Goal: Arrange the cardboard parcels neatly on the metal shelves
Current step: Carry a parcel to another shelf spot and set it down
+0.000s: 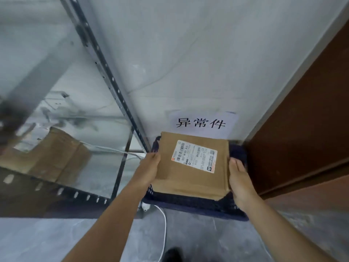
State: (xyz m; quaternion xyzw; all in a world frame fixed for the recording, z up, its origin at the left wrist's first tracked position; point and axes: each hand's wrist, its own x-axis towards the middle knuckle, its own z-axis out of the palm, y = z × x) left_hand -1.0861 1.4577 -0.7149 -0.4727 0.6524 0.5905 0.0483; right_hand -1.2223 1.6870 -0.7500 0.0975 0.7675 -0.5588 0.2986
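A flat brown cardboard parcel point(190, 178) with a white shipping label sits over a dark blue plastic crate point(188, 204) on the floor by the wall. My left hand point(149, 165) grips its left edge and my right hand point(240, 180) grips its right edge, fingers hidden underneath. The metal shelf unit point(115, 87) stands to the left, blurred. Another cardboard box point(56, 154) rests on its lower shelf.
A white paper sign point(203, 122) with black characters is stuck on the wall behind the crate. A brown door point(306, 118) is on the right. A white cable point(164, 229) and plug lie on the grey floor. A dark shoe tip point(172, 254) shows at the bottom.
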